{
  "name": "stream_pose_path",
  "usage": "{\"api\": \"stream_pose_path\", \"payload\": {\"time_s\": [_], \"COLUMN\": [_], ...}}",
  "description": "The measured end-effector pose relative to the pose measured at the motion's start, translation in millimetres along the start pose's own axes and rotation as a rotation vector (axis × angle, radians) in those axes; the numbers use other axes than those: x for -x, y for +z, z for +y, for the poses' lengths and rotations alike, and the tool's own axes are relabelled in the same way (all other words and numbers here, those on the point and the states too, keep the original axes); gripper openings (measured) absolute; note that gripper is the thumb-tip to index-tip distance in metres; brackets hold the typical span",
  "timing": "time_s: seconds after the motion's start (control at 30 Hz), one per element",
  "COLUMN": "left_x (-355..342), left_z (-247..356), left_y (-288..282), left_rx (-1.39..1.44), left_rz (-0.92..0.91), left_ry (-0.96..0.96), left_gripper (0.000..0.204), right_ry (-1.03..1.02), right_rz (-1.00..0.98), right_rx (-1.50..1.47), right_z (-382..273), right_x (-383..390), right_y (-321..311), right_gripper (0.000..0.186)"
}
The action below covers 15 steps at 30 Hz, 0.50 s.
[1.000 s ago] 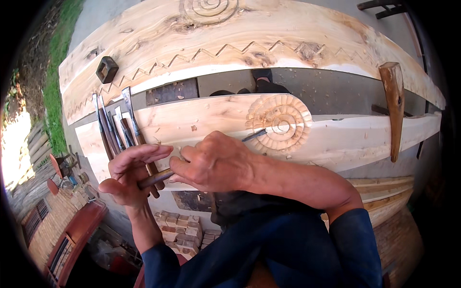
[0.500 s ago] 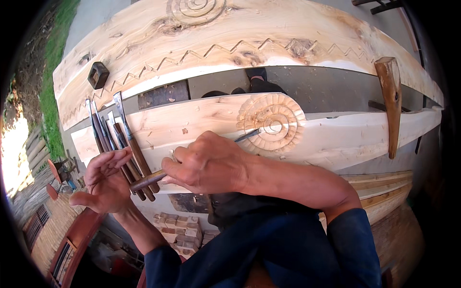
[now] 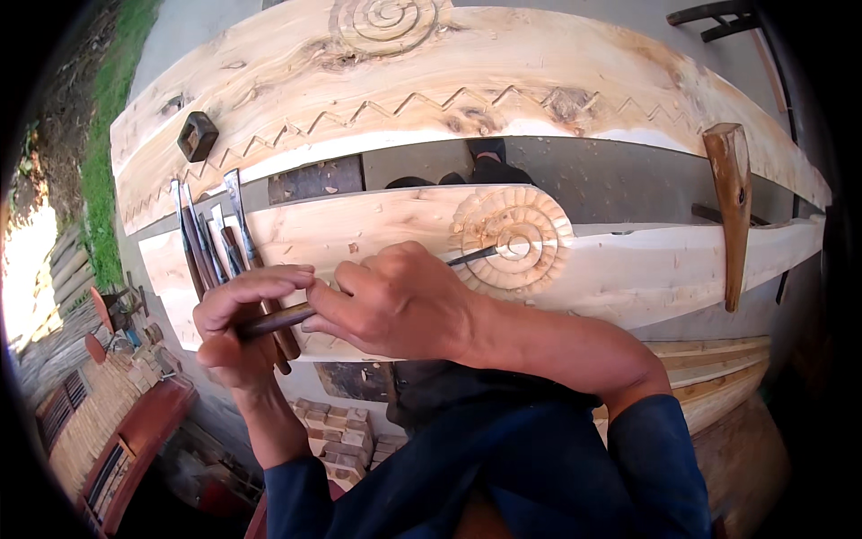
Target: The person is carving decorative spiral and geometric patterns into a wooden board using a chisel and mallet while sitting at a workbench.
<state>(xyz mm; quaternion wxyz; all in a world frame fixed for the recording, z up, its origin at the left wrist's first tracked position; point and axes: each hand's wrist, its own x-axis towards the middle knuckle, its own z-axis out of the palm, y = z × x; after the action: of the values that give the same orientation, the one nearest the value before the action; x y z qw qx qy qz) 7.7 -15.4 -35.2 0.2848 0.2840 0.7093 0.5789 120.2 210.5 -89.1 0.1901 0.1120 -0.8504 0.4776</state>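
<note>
My right hand is wrapped round a wood chisel with a brown handle. The narrow dark blade slants right and up, its tip at the middle rings of a round spiral carving with a scalloped border. That carving lies on the nearer pale plank. At the handle's butt end is my left hand, palm against or very close to it, fingers stretched loosely over it and thumb apart. Several more chisels lie side by side on the plank's left part, their handles partly hidden behind my left hand.
A wooden mallet lies across both planks at the right. The farther plank bears a zigzag groove and another spiral, with a dark hollow block on its left. A gap separates the planks. Wood blocks are stacked below.
My left hand has come right and closer to the chisel's butt end, its fingers now bent over the handle. The view has shifted slightly; my right hand keeps its grip.
</note>
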Motion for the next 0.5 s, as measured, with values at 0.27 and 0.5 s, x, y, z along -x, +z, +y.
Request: {"api": "stream_pose_path", "payload": {"time_s": [0.27,0.5], "left_x": [64,109], "left_z": [42,37], "left_y": [51,77], "left_rx": [0.231,0.504], "left_rz": [-0.018,0.059], "left_ry": [-0.462,-0.618], "left_gripper": [0.133,0.138], "right_ry": [-0.378,-0.444], "right_rz": [-0.049,-0.146], "right_rx": [0.130,-0.071], "right_z": [-25,-16], "right_x": [43,47], "right_y": [0,4], "right_gripper": [0.015,0.016]}}
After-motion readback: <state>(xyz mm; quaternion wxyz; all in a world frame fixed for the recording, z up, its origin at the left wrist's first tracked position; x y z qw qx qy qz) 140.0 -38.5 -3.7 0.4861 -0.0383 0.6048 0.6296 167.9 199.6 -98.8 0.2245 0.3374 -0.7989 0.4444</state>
